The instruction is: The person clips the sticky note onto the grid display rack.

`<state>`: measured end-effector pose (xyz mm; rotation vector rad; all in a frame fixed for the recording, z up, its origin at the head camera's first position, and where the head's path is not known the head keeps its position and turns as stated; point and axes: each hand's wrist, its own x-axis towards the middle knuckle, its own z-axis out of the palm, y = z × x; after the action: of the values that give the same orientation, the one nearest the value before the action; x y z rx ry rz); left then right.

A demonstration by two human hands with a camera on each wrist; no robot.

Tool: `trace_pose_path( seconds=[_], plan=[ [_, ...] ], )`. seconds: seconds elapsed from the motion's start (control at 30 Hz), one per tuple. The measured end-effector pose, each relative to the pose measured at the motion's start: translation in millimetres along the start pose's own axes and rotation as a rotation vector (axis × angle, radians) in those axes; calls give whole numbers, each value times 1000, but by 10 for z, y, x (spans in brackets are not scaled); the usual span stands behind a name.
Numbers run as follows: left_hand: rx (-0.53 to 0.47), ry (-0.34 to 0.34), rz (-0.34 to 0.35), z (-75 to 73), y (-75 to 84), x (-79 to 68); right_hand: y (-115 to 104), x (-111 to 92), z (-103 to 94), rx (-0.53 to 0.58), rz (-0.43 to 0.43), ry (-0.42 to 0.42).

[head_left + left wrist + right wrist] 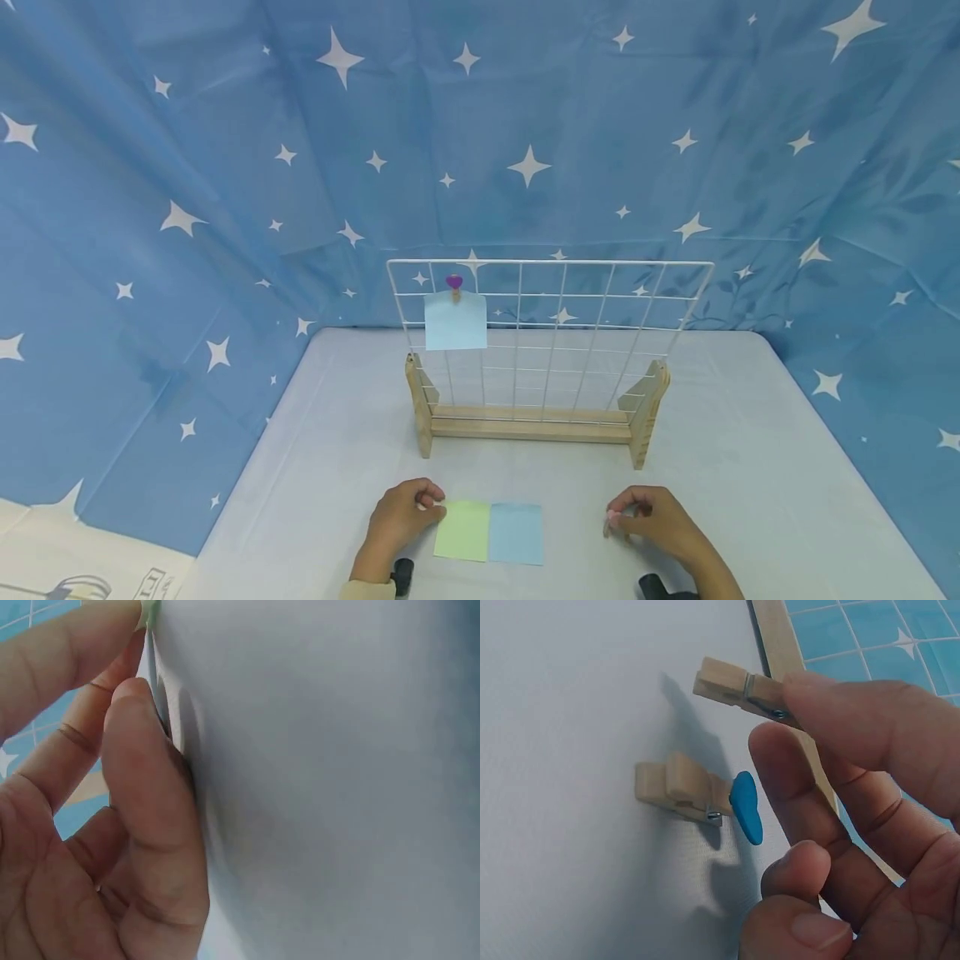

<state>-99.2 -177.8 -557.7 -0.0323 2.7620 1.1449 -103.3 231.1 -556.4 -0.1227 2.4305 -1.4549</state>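
My left hand [401,521] pinches the left edge of a light green paper square [462,531] on the table; in the left wrist view only a green sliver [152,613] shows by the fingertips. A light blue paper square [516,534] lies directly right of it. My right hand [660,521] holds a small wooden clothespin [735,684] between thumb and finger, its pink end [612,517] visible in the head view. Below it in the right wrist view, a second clothespin with a blue ornament [745,808] lies on the table.
Behind the hands stands a white wire grid [555,296] in a wooden base [532,429]. A blue paper square [456,323] hangs at its upper left from a clothespin with a purple heart [454,283]. A starry blue curtain [480,125] surrounds the white table [337,400].
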Motion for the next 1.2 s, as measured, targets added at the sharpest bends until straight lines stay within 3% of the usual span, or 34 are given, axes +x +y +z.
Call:
trace_pose_path(
  seconds=[0.17, 0.33, 0.53, 0.63, 0.93, 1.2],
  plan=[
    [27, 28, 11, 11, 18, -7, 6, 4, 7, 12, 13, 20],
    [-18, 4, 8, -61, -1, -11, -3, 1, 4, 37, -14, 46],
    [-124, -25, 4, -90, -226, 87, -73, 2, 4, 62, -105, 134],
    [-147, -24, 34, -104, -295, 126, -137, 19, -8, 79, -155, 197],
    [-220, 15, 44, -320, 123, -18, -312, 42, -69, 121, -267, 283],
    [-297, 52, 78, -307, 239, -20, -449, 55, -115, 137, -336, 267]
  ],
)
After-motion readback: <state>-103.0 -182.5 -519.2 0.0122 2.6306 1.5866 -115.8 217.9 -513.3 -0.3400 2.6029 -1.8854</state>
